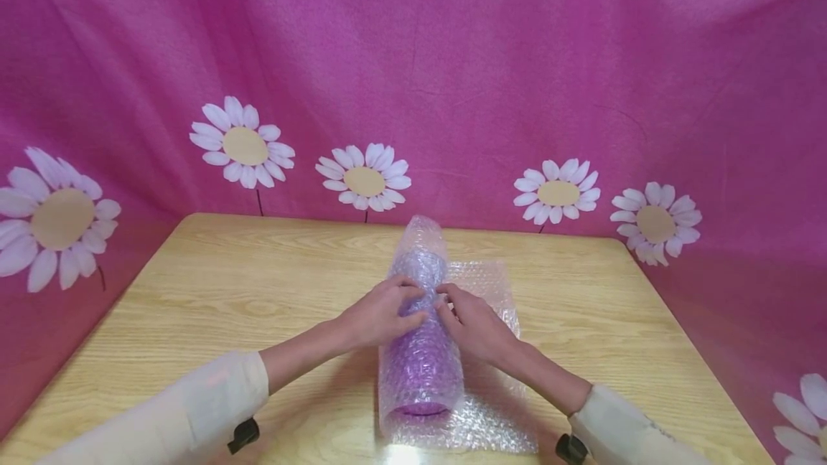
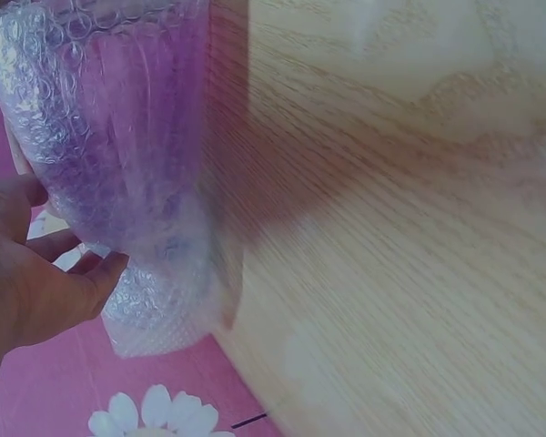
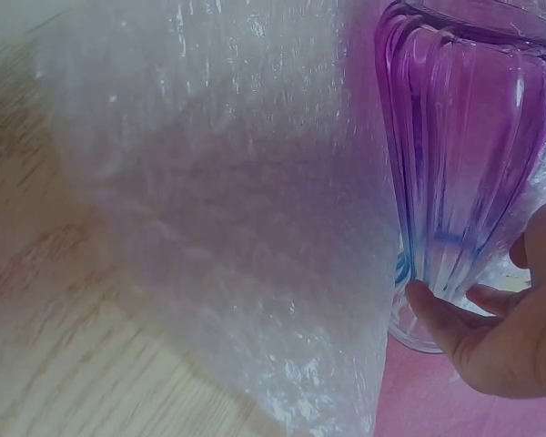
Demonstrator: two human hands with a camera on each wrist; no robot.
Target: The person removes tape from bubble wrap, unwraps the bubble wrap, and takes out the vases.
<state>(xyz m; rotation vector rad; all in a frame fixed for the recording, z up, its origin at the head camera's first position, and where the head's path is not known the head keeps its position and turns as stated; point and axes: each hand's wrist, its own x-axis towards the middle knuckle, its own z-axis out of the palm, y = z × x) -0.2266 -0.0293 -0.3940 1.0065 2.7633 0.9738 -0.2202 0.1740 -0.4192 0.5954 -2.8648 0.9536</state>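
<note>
A ribbed glass vase [image 3: 469,118], purple at its wide mouth and fading to blue lower down, lies with its mouth towards me. Clear bubble wrap [image 1: 484,418] goes over its left side and top, and a flat stretch of the sheet spreads out on the right. From the left, my left hand [image 1: 381,313] holds the wrap against the vase, as the left wrist view also shows on the bubble wrap [image 2: 136,118]. My right hand [image 1: 479,327] grips the vase from the right around its narrower part, thumb and fingers curled at its side.
Underneath is a light wooden table [image 1: 258,271] with rounded far corners. A pink cloth [image 1: 452,77] printed with white daisies hangs behind and at both sides. Past the vase's far end, the wrap [image 1: 423,232] extends close to the table's back edge.
</note>
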